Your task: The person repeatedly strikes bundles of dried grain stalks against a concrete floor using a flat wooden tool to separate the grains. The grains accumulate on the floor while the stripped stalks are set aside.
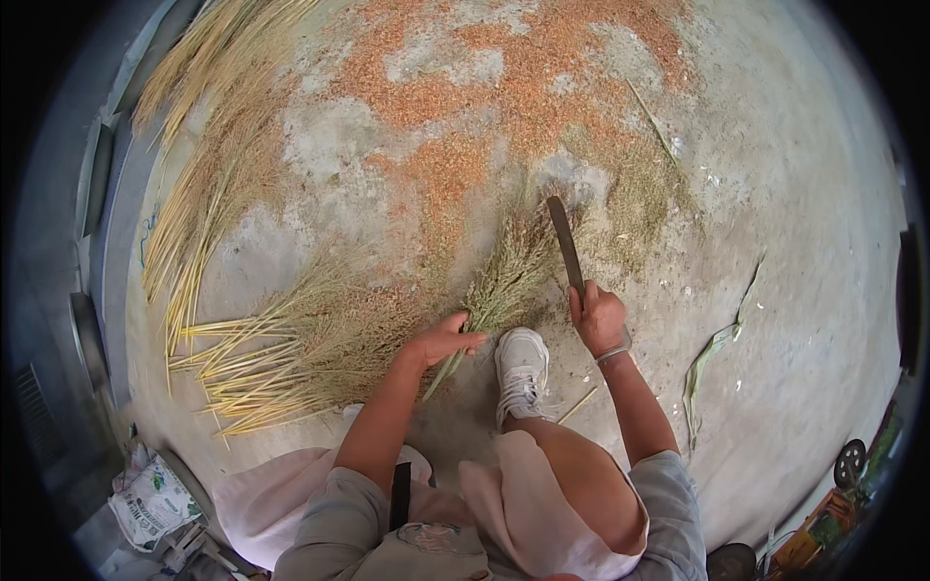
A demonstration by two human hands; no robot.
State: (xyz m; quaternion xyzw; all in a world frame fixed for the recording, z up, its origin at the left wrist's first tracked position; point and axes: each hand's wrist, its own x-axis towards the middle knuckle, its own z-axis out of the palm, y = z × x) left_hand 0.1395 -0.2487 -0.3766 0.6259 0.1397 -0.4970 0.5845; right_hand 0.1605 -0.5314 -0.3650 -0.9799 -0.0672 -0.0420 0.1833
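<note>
My left hand (442, 340) grips the stems of a bunch of greenish grain panicles (512, 279), possibly broomcorn. The seed heads fan out away from me over the concrete floor. In my right hand (601, 318) is a long, flat, dark tool (565, 240), slightly curved. Its far end lies over or beside the right side of the bunch; whether it touches cannot be told. A paler end of it shows below my fist. Left of my left hand lies a pile of cut panicles (349, 334) with yellow stalks pointing left.
Reddish-orange grain (523, 80) is scattered across the concrete floor (785, 181). More long-stalked panicles (218, 174) lie at the upper left. A dry leaf (708, 363) lies on the right. My white shoe (522, 370) stands just below the bunch. A printed white bag (154, 501) sits lower left.
</note>
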